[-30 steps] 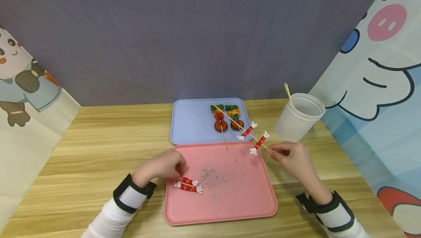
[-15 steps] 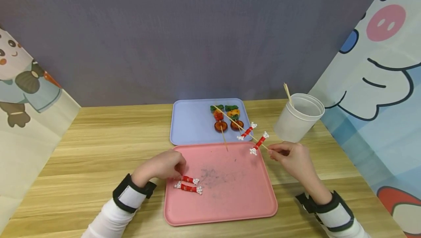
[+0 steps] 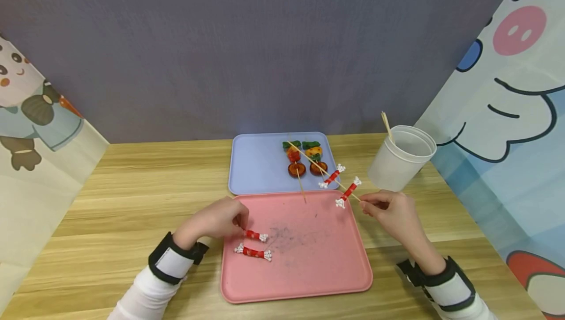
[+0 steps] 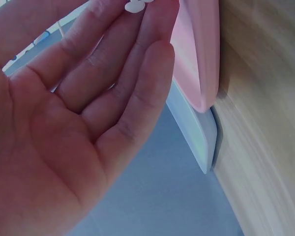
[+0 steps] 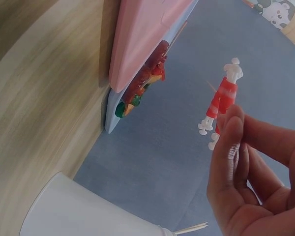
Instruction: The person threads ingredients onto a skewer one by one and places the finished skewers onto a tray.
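My left hand (image 3: 218, 219) pinches a red piece with white knobby ends (image 3: 253, 234) at the left side of the pink tray (image 3: 318, 271). A matching red-and-white piece (image 3: 253, 252) lies on the tray just in front of it. In the left wrist view white knobs (image 4: 135, 6) show among the fingers. Between thumb and fingertips, my right hand (image 3: 395, 212) holds a bamboo skewer (image 3: 307, 158) by its lower end, slanting up to the left. Two red-and-white pieces, a farther one (image 3: 333, 175) and a nearer one (image 3: 350, 191), are threaded on it near the hand.
Behind the pink tray lies a blue tray (image 3: 256, 163) with two loaded skewers, one with a red item (image 3: 293, 155) and one with a yellow item (image 3: 313, 151). A white bucket (image 3: 393, 165) with several bamboo sticks (image 3: 386, 124) stands back right. A grey panel (image 3: 265, 65) rises behind.
My left hand has shifted slightly back with its pinched red-and-white piece, widening the gap to the one lying on the tray. The right hand and skewer have stayed in place.
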Demonstrator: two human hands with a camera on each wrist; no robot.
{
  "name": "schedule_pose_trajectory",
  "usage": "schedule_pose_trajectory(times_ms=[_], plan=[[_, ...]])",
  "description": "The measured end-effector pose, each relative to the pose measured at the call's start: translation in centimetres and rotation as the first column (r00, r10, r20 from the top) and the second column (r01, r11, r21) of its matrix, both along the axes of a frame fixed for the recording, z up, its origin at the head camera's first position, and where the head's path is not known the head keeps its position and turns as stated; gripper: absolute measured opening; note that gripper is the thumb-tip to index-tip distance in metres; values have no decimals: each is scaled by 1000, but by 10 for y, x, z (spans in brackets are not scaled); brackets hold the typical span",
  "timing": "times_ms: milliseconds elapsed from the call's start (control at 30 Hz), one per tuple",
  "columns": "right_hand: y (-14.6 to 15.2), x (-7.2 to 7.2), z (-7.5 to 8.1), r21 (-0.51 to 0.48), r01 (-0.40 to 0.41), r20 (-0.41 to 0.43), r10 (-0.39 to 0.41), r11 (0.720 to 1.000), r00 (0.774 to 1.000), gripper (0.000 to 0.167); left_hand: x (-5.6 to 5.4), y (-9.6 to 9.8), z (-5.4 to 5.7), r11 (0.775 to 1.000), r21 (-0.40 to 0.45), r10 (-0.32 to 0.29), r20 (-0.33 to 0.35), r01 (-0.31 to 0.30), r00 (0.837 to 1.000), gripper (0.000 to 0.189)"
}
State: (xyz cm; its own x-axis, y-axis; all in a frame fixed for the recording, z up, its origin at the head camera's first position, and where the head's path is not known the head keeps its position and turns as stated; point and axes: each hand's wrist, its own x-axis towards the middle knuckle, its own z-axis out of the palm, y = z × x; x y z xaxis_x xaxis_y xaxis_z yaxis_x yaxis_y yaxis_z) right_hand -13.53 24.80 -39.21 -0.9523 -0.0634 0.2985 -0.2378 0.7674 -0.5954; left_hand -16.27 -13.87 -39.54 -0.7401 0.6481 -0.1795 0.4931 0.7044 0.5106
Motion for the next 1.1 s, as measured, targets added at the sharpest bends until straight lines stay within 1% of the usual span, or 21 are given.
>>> schedule_pose_trajectory(times_ms=[167,333,467,600,667,733,800,900,967,1033,1100], plan=[[-1,-3,1,-8,-12,-15,12,1000,1000,9,-2,-4,0,1000,30,11,-34,-10,999,17],[-3,-7,3,-26,-19,-15,19,999,1000,9,-5,-4,2,998,51,37,-55,-34,998,15],[-4,-10,7,-30,-26,-23,25,999,999,9,-8,-3,7,991,97,94,-63,-88,994,12],[-5,-13,12,-43,-33,-58,30,999,998,9,-12,-2,10,971,170,180,-70,-166,981,10],[-7,-14,14,-45,-33,-73,30,998,997,9,-13,-1,11,957,200,229,-71,-211,971,9],[-9,-14,16,-41,-37,-80,34,998,996,10,-15,0,12,936,230,286,-52,-268,957,8],[-12,-14,18,-40,-45,-81,41,998,996,10,-16,1,12,908,265,343,-29,-324,939,7],[-15,-14,19,-55,-64,-73,59,996,996,9,-17,3,13,856,319,428,5,-407,904,6],[-16,-13,19,-64,-70,-73,66,995,995,9,-19,4,14,827,351,462,19,-439,887,6],[-17,-12,20,-68,-72,-78,67,995,995,10,-21,6,14,804,376,484,35,-460,874,7],[-18,-10,21,-64,-70,-89,64,995,994,11,-23,8,15,781,407,498,53,-474,865,8]])
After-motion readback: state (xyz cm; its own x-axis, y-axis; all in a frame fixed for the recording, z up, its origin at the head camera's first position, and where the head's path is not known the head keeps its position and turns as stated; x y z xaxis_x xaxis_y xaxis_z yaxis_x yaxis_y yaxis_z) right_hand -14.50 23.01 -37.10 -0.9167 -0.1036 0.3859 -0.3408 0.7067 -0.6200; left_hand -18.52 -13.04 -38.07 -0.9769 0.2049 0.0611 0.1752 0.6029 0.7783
